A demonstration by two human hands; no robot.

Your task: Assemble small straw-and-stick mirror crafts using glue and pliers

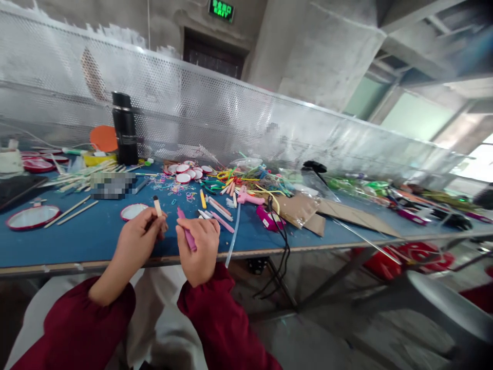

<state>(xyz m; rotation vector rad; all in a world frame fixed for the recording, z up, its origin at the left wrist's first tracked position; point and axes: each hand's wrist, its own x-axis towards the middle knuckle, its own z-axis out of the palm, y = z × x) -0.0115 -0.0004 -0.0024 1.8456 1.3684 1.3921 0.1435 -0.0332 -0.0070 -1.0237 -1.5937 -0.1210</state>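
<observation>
My left hand [139,235] is closed around a short pale stick with a dark tip [157,205], held upright at the front edge of the blue table [96,236]. My right hand [199,243] is closed on a pink stick [187,234] that slants up to the left between its fingers. The two hands are side by side, almost touching. Dark red sleeves cover both forearms. Just beyond the hands lie loose pink, white and yellow sticks [220,213] and a small white disc with a red rim [132,210].
A black flask [124,128] stands at the back left before a perforated metal screen [200,103]. Red-rimmed discs [33,217], wooden sticks [71,210], a pink glue gun [248,198] with black cable, cardboard [346,213] and coloured clutter cover the table. A grey stool [447,303] sits at right.
</observation>
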